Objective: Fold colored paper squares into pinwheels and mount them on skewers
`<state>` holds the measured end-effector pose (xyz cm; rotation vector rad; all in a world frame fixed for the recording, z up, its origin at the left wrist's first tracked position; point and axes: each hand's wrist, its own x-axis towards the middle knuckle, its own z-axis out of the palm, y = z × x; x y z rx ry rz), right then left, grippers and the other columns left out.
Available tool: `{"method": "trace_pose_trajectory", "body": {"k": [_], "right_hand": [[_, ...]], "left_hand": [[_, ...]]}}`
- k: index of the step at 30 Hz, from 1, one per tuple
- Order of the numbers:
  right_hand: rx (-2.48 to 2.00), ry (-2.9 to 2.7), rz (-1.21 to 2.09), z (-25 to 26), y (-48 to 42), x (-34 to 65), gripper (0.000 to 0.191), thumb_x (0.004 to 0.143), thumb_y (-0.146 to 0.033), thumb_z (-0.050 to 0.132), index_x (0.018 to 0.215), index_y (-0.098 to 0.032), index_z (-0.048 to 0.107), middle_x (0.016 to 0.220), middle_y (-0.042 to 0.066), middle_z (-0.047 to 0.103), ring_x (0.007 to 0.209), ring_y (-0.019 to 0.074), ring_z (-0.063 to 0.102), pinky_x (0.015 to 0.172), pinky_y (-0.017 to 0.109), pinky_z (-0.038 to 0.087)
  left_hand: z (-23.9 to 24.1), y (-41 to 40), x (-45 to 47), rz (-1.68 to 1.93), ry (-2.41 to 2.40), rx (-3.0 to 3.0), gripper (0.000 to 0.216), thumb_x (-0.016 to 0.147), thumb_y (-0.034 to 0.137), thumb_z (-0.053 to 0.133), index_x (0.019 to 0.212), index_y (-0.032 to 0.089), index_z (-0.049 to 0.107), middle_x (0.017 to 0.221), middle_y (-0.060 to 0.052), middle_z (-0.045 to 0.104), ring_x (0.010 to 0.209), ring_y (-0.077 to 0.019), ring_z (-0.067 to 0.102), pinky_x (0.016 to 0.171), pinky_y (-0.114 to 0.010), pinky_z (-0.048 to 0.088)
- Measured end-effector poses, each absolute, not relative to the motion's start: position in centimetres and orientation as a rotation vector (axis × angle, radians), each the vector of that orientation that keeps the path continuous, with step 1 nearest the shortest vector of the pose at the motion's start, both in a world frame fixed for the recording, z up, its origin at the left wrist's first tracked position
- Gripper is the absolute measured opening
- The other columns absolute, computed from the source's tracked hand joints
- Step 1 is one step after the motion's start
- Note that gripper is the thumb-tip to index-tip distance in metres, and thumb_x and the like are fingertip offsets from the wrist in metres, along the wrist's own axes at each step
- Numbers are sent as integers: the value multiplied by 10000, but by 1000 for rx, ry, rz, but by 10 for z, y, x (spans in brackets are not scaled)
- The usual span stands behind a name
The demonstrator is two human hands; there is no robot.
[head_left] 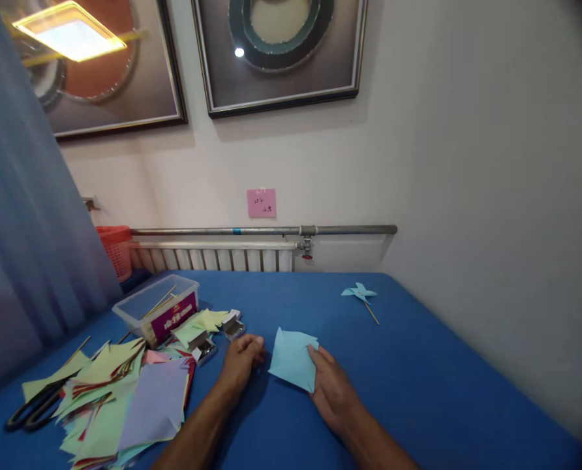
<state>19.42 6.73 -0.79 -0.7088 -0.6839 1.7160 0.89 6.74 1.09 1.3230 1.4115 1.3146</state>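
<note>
A light blue paper square [290, 358] lies on the blue table [418, 365], one corner lifted. My right hand [331, 390] rests on the paper's near right edge, fingers pressed together on it. My left hand [241, 360] sits just left of the paper with fingers curled down onto the table; what they hold, if anything, is hidden. A finished light blue pinwheel on a stick [360, 295] lies further back to the right.
A pile of coloured paper sheets [124, 405] covers the left side, with black scissors [34, 408] beside it. A clear plastic box with wooden sticks [158, 312] and small staple boxes [232, 324] stand behind. A wall rises at the right, a radiator [213, 259] at the back.
</note>
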Motion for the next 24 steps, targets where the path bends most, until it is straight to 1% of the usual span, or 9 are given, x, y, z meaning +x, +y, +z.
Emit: {"method": "trace_pose_trajectory", "body": {"k": [3,6,9,13,16,18,21,22,24], "right_hand": [[-691,-741,1721,-3,62,190,460,715,-474,867,1022,-180,689,904,95,788,923,310,750,777,401,575],[-674,-753,1750,3,56,188,474,714,-468,879,1041,-173,702,906,97,790,902,304,748,790,404,570],[-671,-796,1787,9,51,191,490,713,-468,888,1062,-170,715,914,94,790,892,290,741,813,404,561],[-688,-897,1776,11,49,194,476,734,-504,868,1045,-170,731,919,89,784,903,271,725,827,392,548],[-763,-989,1701,7,49,192,479,728,-536,859,1020,-175,740,905,81,774,862,253,711,791,381,547],[-844,-1024,1648,3,51,189,462,717,-546,855,971,-177,743,832,59,755,780,233,688,738,371,545],[-926,-1024,1583,-1,53,185,421,695,-552,851,849,-179,731,698,19,696,655,200,629,658,349,527],[-934,-1018,1571,-1,53,184,419,687,-554,853,828,-180,728,680,14,687,637,196,618,646,345,521],[-915,-1010,1579,1,52,184,431,686,-560,850,852,-178,738,710,27,707,661,207,636,664,349,523]], "left_hand": [[7,67,14,1285,1222,1199,393,701,533,773,778,165,658,622,-10,649,535,-120,521,556,-242,367],[8,64,21,1238,1173,1166,432,608,520,842,719,166,621,522,33,573,476,-88,445,527,-226,311],[13,60,22,1235,1146,1121,441,600,529,843,689,172,600,512,41,549,474,-84,437,518,-220,285],[18,58,19,1285,1128,1102,455,569,517,868,670,169,593,549,41,556,492,-81,449,536,-227,322],[19,59,19,1317,1134,1124,431,573,504,858,669,167,606,588,25,593,519,-94,479,551,-237,357],[17,60,21,1341,1153,1140,398,583,485,840,673,166,619,596,23,598,524,-98,479,546,-238,357],[14,61,24,1381,1193,1176,349,600,452,813,689,164,637,602,23,596,531,-103,478,545,-238,362],[13,61,25,1388,1201,1187,339,605,446,807,695,165,641,605,23,598,533,-104,481,547,-238,366],[13,60,27,1386,1207,1199,331,616,448,795,701,167,641,608,20,598,533,-108,482,546,-239,366]]}}
